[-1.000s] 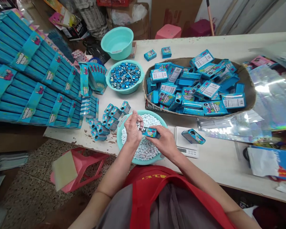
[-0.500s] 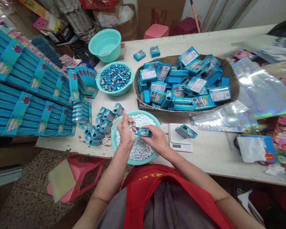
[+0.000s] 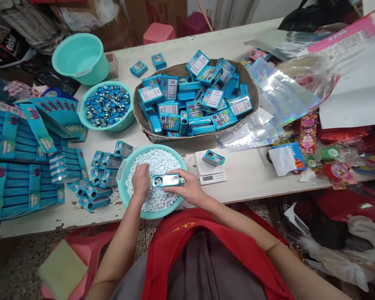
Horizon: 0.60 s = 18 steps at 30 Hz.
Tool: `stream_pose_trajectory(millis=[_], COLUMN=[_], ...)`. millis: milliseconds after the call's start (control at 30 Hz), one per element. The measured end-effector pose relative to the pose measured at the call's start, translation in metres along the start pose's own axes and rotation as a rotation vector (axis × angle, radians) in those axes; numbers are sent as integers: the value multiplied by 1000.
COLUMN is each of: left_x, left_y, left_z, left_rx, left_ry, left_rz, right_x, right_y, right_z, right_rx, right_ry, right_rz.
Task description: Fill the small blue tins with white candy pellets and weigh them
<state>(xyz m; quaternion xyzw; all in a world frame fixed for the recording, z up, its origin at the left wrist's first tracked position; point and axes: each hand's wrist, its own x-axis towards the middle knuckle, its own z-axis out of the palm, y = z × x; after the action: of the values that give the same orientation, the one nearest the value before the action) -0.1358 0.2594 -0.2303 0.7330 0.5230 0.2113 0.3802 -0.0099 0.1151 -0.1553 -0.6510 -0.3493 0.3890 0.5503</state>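
My right hand [image 3: 189,187] grips a small blue candy tin [image 3: 170,180] over the bowl, its silver top with a round hole facing up. White pieces show inside that hole. Just left of the tin, my left hand [image 3: 141,181] is down at the small white candies [image 3: 158,204], fingers curled; whatever they hold is hidden. The candies fill a turquoise bowl [image 3: 122,183] at the table's front edge. Left of the bowl stands a group of blue tins [image 3: 108,160] with open holes. Another tin [image 3: 213,158] lies on a white digital scale [image 3: 211,177] to the right.
Behind the bowl, a cut-down cardboard box [image 3: 255,100] is heaped with blue tins. A turquoise bowl [image 3: 131,112] holds blue and silver caps; another basin [image 3: 78,58] stands behind it. Display boxes [image 3: 21,179] fill the left. Shiny plastic sheets [image 3: 281,91] lie at right.
The view has swung right. My left hand has turned from a raised fist with candies at the tin's opening to knuckles-up among the candies. The tin has tilted to show its top.
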Motion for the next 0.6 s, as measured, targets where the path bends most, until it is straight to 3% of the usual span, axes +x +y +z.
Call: stream_pose_trajectory(millis=[67,167,267,333,433,533,600], left_x=[2,15,29,33,27,15,9], left_y=[-3,-5,-2,9,47,100,132], left_z=[3,-2,-13,-15,-1,38,68], left_rx=[25,-304,-830,-1031,-1009,-764,-509], left_ry=[20,79,-80,-211,-399,-677,-775], left_rz=[3,-315,-720,-806,-666,-413,-169], right_x=[-8,-25,-47,-62,-80,-89,-92], right_y=[-1,-2,-2,0,3,6,7], right_z=[-11,-36,-66,-85,-106,-120,-128], right_rx=[10,-10,-55,-78,-71,-44,-37], right_ry=[37,136,283,392,531,633,678], right_rz=[19,67,121,138,177,218,229])
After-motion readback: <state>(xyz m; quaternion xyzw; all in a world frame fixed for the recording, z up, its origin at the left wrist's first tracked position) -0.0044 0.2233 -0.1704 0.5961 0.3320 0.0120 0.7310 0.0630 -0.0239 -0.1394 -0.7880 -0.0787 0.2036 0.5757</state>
